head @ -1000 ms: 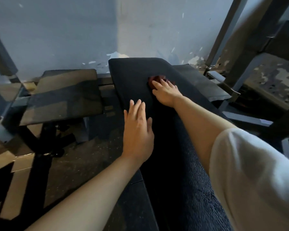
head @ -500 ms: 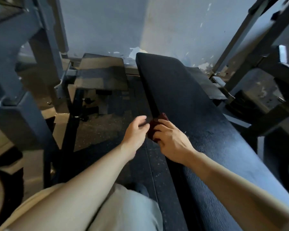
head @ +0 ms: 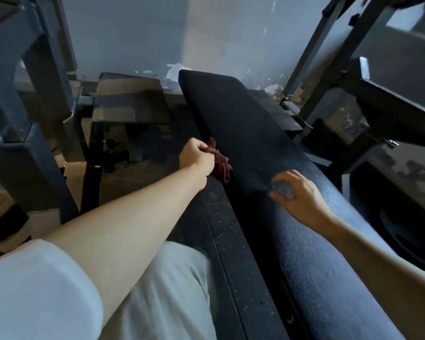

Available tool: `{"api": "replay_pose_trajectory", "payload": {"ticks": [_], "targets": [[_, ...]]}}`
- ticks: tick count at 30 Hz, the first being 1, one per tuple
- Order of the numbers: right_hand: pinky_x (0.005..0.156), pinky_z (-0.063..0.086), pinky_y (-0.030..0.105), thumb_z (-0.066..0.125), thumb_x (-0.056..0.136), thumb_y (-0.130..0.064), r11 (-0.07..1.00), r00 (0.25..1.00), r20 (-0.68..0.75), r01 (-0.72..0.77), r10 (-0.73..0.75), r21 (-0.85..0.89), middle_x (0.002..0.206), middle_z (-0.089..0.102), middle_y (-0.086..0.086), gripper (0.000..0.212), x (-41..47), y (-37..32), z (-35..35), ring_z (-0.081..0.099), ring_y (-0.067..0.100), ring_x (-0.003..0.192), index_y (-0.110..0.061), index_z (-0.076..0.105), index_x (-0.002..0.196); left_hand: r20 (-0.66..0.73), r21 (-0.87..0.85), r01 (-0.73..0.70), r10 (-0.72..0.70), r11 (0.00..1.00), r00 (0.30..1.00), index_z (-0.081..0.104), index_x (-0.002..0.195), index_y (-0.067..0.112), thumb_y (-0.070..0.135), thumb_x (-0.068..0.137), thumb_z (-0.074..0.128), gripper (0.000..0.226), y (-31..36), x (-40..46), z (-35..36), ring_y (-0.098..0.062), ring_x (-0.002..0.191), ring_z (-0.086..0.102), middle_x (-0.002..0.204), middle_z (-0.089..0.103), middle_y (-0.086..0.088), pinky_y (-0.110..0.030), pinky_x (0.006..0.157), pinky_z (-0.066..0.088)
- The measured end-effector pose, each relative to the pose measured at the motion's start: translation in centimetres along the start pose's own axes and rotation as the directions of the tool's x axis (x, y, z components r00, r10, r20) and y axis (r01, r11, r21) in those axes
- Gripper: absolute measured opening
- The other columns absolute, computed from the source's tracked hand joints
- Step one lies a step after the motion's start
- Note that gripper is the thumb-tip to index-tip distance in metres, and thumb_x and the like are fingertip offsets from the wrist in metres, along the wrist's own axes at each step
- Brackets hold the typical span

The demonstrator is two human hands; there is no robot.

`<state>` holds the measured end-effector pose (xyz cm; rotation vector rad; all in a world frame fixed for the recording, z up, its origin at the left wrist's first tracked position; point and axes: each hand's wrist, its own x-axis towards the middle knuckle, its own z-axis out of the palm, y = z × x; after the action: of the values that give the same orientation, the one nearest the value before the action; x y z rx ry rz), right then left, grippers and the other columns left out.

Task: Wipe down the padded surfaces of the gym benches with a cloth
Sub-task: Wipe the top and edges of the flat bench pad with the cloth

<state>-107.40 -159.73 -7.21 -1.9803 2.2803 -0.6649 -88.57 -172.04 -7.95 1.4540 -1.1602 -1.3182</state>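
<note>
A long black padded bench (head: 250,133) runs from the lower right toward the far wall. My left hand (head: 196,158) grips a dark red cloth (head: 220,165) at the bench's left edge, and the cloth hangs down beside the pad. My right hand (head: 297,192) rests on top of the pad nearer to me, fingers loosely curled, holding nothing.
A second dark bench pad (head: 130,99) stands to the left near the wall. Heavy metal rack frames rise at the left (head: 35,94) and right (head: 353,69). Speckled rubber floor (head: 221,241) lies between the benches. My light trouser leg (head: 167,290) is at the bottom.
The cloth passed from my right hand to my left hand at the bench's left edge. My right hand let go and moved right onto the pad.
</note>
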Motion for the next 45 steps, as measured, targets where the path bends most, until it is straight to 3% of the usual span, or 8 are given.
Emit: {"api": "replay_pose_trajectory", "payload": {"ticks": [9, 15, 21, 26, 32, 37, 42, 45], "targets": [[0.101, 0.034, 0.024, 0.071, 0.086, -0.016, 0.992, 0.975, 0.217, -0.022, 0.050, -0.126, 0.134, 0.055, 0.008, 0.049, -8.5, 2.3, -1.6, 0.052, 0.026, 0.124, -0.007, 0.055, 0.131, 0.213, 0.214, -0.182, 0.136, 0.960, 0.967, 0.053, 0.098, 0.023, 0.005, 0.083, 0.067, 0.027, -5.8, -11.5, 2.2, -0.012, 0.082, 0.058, 0.099, 0.059, 0.005, -0.018, 0.069, 0.052], [0.082, 0.030, 0.011, 0.070, 0.087, -0.019, 0.991, 0.965, 0.260, 0.000, 0.036, -0.138, 0.124, 0.060, 0.007, 0.044, -12.7, 2.0, -4.0, 0.052, 0.013, 0.090, -0.007, 0.058, 0.128, 0.188, 0.084, -0.100, 0.083, 0.991, 0.979, 0.052, 0.101, 0.021, 0.005, 0.084, 0.069, 0.029, -8.0, -15.9, 1.4, -0.012, 0.087, 0.060, 0.107, 0.060, 0.000, -0.009, 0.056, 0.045], [0.106, 0.041, 0.041, 0.070, 0.086, -0.020, 0.992, 0.957, 0.292, 0.035, 0.002, -0.123, 0.138, 0.052, 0.010, 0.053, -18.5, 2.3, -4.3, 0.051, 0.027, 0.126, -0.006, 0.053, 0.133, 0.579, 0.107, -0.134, 0.048, 0.985, 0.814, 0.054, 0.088, 0.023, 0.003, 0.077, 0.077, 0.032, -12.1, -25.6, 0.2, 0.001, 0.069, 0.061, 0.084, 0.066, 0.006, -0.024, 0.066, 0.054], [0.105, 0.042, 0.042, 0.071, 0.085, -0.023, 0.993, 0.956, 0.293, 0.025, 0.009, -0.112, 0.137, 0.054, 0.004, 0.051, -21.3, 2.1, -5.4, 0.053, 0.024, 0.124, -0.009, 0.055, 0.132, 0.298, 0.174, -0.257, 0.198, 0.951, 0.934, 0.055, 0.104, 0.021, 0.011, 0.083, 0.071, 0.028, -11.7, -23.9, 0.8, -0.017, 0.098, 0.059, 0.109, 0.061, -0.005, -0.033, 0.089, 0.049], [0.108, 0.036, 0.033, 0.070, 0.087, -0.022, 0.994, 0.962, 0.272, 0.008, 0.023, -0.113, 0.139, 0.051, 0.006, 0.053, -22.4, 1.7, -4.9, 0.049, 0.023, 0.128, -0.007, 0.052, 0.134, 0.588, 0.342, -0.429, 0.165, 0.836, 0.792, 0.050, 0.088, 0.023, 0.010, 0.073, 0.070, 0.028, -14.5, -27.9, 0.7, -0.024, 0.090, 0.060, 0.094, 0.062, -0.004, -0.035, 0.079, 0.048], [0.110, 0.036, 0.038, 0.067, 0.088, -0.024, 0.994, 0.964, 0.267, 0.006, 0.022, -0.105, 0.143, 0.047, 0.005, 0.055, -22.8, 1.7, -4.7, 0.046, 0.023, 0.131, -0.010, 0.050, 0.138, 0.160, 0.350, -0.341, 0.303, 0.873, 0.939, 0.059, 0.106, 0.018, 0.011, 0.081, 0.068, 0.028, -11.7, -24.4, 0.6, -0.010, 0.081, 0.047, 0.103, 0.050, 0.002, -0.014, 0.068, 0.029], [0.107, 0.039, 0.040, 0.068, 0.087, -0.024, 0.992, 0.972, 0.230, -0.022, 0.050, -0.123, 0.138, 0.051, 0.009, 0.053, -22.6, 1.4, -4.1, 0.049, 0.029, 0.126, -0.008, 0.052, 0.135, 0.579, 0.167, -0.420, 0.256, 0.892, 0.774, 0.066, 0.092, 0.019, 0.005, 0.073, 0.073, 0.025, -13.0, -28.0, -0.2, -0.008, 0.084, 0.063, 0.089, 0.068, 0.004, -0.020, 0.079, 0.048], [0.106, 0.039, 0.041, 0.067, 0.087, -0.024, 0.992, 0.974, 0.221, -0.028, 0.055, -0.125, 0.136, 0.051, 0.009, 0.052, -22.8, 1.3, -3.8, 0.049, 0.030, 0.125, -0.009, 0.052, 0.134, 0.525, 0.129, -0.418, 0.296, 0.899, 0.798, 0.066, 0.086, 0.021, 0.005, 0.073, 0.074, 0.022, -13.1, -27.6, -0.3, -0.002, 0.074, 0.062, 0.076, 0.067, 0.011, -0.015, 0.072, 0.049]]}}
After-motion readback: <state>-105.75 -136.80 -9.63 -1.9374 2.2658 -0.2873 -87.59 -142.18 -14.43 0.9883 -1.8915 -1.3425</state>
